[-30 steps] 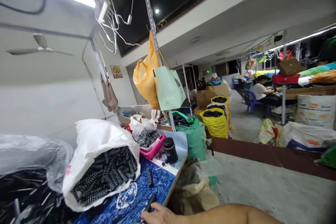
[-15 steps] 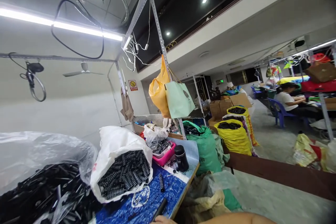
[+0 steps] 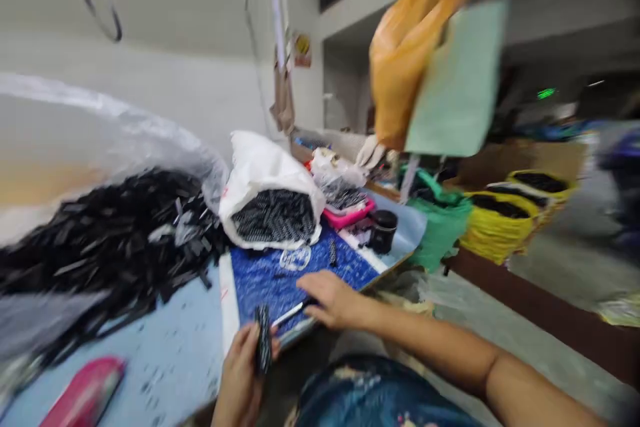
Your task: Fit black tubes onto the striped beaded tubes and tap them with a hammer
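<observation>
My left hand (image 3: 241, 368) is closed around a short black ribbed piece (image 3: 263, 339), held upright at the table's front edge. My right hand (image 3: 330, 300) grips the dark end of a slim tool with a pale shaft (image 3: 289, 314); its shaft points left toward the ribbed piece. Motion blur hides whether the two touch. Behind my hands, a white sack (image 3: 273, 170) lies on its side, its mouth full of similar black ribbed pieces (image 3: 275, 217). One more ribbed piece (image 3: 333, 252) lies on the blue printed sheet (image 3: 255, 280).
A heap of black strips (image 3: 115, 227) covers the table's left, under clear plastic. A pink object (image 3: 85, 392) lies front left. A pink basket (image 3: 350, 213) and dark jar (image 3: 383, 230) stand back right. Orange (image 3: 415, 47) and mint-green (image 3: 457, 80) bags hang above.
My view has swung down and left. Both hands have come into sight over the table edge, holding the ribbed piece and slim tool; before, only part of one hand showed at the bottom.
</observation>
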### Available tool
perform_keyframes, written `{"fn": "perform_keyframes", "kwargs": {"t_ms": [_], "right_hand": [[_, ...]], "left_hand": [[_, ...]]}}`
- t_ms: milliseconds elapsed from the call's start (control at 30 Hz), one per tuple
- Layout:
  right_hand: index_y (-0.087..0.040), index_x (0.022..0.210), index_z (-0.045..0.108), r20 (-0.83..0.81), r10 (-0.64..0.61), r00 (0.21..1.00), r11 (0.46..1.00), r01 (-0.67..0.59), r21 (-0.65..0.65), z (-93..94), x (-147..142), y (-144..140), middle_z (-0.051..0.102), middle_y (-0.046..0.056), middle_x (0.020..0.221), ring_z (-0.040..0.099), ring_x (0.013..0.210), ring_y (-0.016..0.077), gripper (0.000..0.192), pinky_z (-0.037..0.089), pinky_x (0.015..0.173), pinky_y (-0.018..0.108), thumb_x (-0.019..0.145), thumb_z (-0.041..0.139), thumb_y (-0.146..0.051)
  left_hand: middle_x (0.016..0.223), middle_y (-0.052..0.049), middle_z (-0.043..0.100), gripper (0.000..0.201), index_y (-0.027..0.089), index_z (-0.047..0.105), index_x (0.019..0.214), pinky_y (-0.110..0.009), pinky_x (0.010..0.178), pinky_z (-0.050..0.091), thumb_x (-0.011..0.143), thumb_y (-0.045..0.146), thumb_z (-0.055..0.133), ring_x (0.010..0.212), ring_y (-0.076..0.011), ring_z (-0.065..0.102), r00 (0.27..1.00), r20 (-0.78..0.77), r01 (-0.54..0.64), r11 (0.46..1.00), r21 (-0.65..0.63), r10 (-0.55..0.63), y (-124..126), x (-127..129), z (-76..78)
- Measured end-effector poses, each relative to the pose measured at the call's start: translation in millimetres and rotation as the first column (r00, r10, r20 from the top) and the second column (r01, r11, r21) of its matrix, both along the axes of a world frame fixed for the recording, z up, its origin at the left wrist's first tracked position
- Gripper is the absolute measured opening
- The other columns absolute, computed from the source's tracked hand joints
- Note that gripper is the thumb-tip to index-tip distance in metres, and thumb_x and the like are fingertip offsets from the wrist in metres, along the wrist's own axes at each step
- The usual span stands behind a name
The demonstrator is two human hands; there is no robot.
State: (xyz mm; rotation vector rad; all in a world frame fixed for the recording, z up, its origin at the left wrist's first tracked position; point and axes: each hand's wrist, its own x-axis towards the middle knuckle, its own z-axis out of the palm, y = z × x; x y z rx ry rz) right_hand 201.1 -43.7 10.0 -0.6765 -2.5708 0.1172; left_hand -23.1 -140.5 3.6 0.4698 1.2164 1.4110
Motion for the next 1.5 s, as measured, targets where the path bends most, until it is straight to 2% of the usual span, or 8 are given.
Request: {"fn": "perform_keyframes", "kwargs": {"t_ms": [200, 433, 633, 700, 967, 1233, 1333, 1500], "right_hand": [[-0.016, 0.127, 0.058, 0.192, 0.035, 0.981, 0.99, -0.008, -0.141, -34.9, -25, 41, 0.06, 0.015, 0.121, 0.054, 0.113, 0.0265, 0.034, 0.038, 0.099, 0.045, 0.099, 0.056, -0.034], [-0.012, 0.101, 0.06, 0.164, 0.036, 0.986, 0.996, -0.023, -0.081, -49.1, -15, 49, 0.056, 0.009, 0.087, 0.052, 0.08, 0.0205, 0.025, 0.043, 0.073, 0.034, 0.105, 0.039, -0.025], [-0.015, 0.111, 0.055, -0.014, -0.072, 0.997, 0.977, 0.067, -0.201, -15.3, -12, 68, 0.057, 0.007, 0.088, 0.056, 0.08, 0.0181, 0.019, 0.047, 0.071, 0.031, 0.105, 0.039, -0.024], [-0.016, 0.109, 0.055, -0.1, -0.084, 0.991, 0.982, 0.065, -0.175, -9.2, -19, 74, 0.058, 0.007, 0.087, 0.056, 0.079, 0.0176, 0.016, 0.047, 0.071, 0.031, 0.104, 0.041, -0.022], [-0.014, 0.093, 0.059, 0.127, -0.071, 0.989, 0.989, 0.086, -0.117, -24.4, -39, 79, 0.054, 0.005, 0.075, 0.052, 0.066, 0.017, 0.026, 0.04, 0.058, 0.03, 0.105, 0.04, -0.027], [-0.012, 0.108, 0.059, -0.028, 0.176, 0.984, 0.977, -0.178, -0.117, -18.5, -43, 55, 0.056, 0.006, 0.078, 0.053, 0.07, 0.0167, 0.019, 0.043, 0.064, 0.03, 0.104, 0.044, -0.022], [-0.015, 0.101, 0.063, 0.182, 0.177, 0.967, 0.979, -0.154, -0.134, -28.4, -41, 48, 0.053, 0.004, 0.072, 0.05, 0.065, 0.0161, 0.025, 0.041, 0.06, 0.032, 0.105, 0.043, -0.028], [-0.015, 0.113, 0.063, 0.014, 0.169, 0.986, 0.965, -0.162, -0.208, -33.9, -15, 56, 0.059, 0.005, 0.082, 0.055, 0.072, 0.0158, 0.023, 0.046, 0.065, 0.031, 0.104, 0.045, -0.027]], "left_hand": [[0.081, -0.003, 0.069, 0.067, 0.016, 0.048, 0.095, -0.025, 0.057, 0.051, 0.056, 0.054, 0.087, 0.062, -0.0145, 0.064, 0.989, 0.047, -0.14, 0.99, -0.006, 0.14, 33, -33, -5.3], [0.086, -0.004, 0.065, 0.043, 0.017, 0.048, 0.099, -0.027, 0.066, 0.049, 0.083, 0.053, 0.065, 0.066, -0.0131, 0.062, 0.919, -0.378, -0.093, 0.994, 0.059, 0.108, 61, -56, -41.6], [0.097, -0.009, 0.065, 0.018, 0.017, 0.062, 0.101, -0.033, 0.08, 0.04, 0.09, 0.03, 0.057, 0.091, -0.0211, 0.059, 0.301, -0.92, 0.204, 0.959, -0.197, -0.253, 90, -53, -38.5], [0.091, -0.007, 0.064, 0.018, 0.017, 0.065, 0.096, -0.033, 0.075, 0.038, 0.087, 0.032, 0.063, 0.085, -0.0207, 0.056, 0.226, -0.898, 0.25, 0.913, -0.322, -0.378, 99, -55, -33.9], [0.063, 0.002, 0.05, 0.029, 0.017, 0.057, 0.08, -0.028, 0.058, 0.027, 0.076, 0.04, 0.073, 0.058, -0.0121, 0.042, 0.388, -0.763, 0.322, 0.852, -0.413, -0.516, 115, -68, -39.6], [0.064, 0.003, 0.049, 0.039, 0.017, 0.051, 0.073, -0.026, 0.056, 0.029, 0.063, 0.039, 0.081, 0.059, -0.011, 0.041, 0.401, -0.656, 0.448, 0.761, -0.468, -0.64, 140, -75, -40.6], [0.065, 0.002, 0.051, 0.037, 0.017, 0.049, 0.073, -0.026, 0.056, 0.029, 0.065, 0.036, 0.08, 0.058, -0.0108, 0.041, 0.364, -0.67, 0.41, 0.758, -0.508, -0.646, 144, -70, -36.1], [0.064, 0.002, 0.05, 0.025, 0.017, 0.049, 0.071, -0.026, 0.053, 0.026, 0.072, 0.03, 0.071, 0.057, -0.0106, 0.039, 0.247, -0.685, 0.511, 0.693, -0.509, -0.685, 100, -108, -0.9]]}}
